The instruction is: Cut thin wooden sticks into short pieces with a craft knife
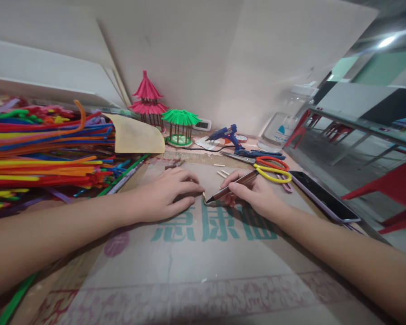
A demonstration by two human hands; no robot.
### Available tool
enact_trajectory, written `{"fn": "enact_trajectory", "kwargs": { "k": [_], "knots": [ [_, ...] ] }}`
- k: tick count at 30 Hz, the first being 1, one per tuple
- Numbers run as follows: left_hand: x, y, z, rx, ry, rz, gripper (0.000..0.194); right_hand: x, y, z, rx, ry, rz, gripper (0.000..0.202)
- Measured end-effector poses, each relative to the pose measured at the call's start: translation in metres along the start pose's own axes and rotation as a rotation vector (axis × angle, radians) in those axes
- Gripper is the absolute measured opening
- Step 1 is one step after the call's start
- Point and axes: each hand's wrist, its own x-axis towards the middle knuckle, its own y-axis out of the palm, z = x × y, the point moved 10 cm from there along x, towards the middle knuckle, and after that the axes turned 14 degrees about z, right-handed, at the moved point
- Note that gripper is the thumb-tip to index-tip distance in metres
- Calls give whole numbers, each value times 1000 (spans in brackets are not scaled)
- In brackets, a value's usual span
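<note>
A brown marker pen (238, 184) is gripped in my right hand (257, 192), its black tip pointing down and left. That tip meets the lower end of a short, pale little stick (204, 197) on the grey printed board (176, 262). My left hand (171, 194) lies palm down on the board, thumb and index finger apart. The index fingertip is at the stick's upper end; whether it presses on it is hard to see. Several more pale stick pieces (220, 174) lie beyond the pen, and dark brown pieces (174, 164) lie behind my left hand.
Coloured pipe cleaners (47, 135) heap up at left. Behind stand pink-roofed (147, 97) and green-roofed (180, 118) model pavilions, a blue glue gun (227, 133) and a clear bottle (279, 128). Orange-and-yellow-handled scissors (272, 167) and a phone (325, 196) lie at right.
</note>
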Motion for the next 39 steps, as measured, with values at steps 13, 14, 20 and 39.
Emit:
{"fn": "enact_trajectory", "kwargs": {
  "k": [13,14,20,39],
  "knots": [
    [1,1,-1,21,-9,35,36,1,1,1,-21,-15,-2,29],
    [1,1,-1,24,-10,36,36,2,1,2,-23,-15,-3,29],
    [1,2,-1,32,-19,49,38,1,1,2,-27,-20,-17,24],
    [1,1,-1,22,-4,27,36,1,2,-1,-63,-15,31,21]
  ]
}}
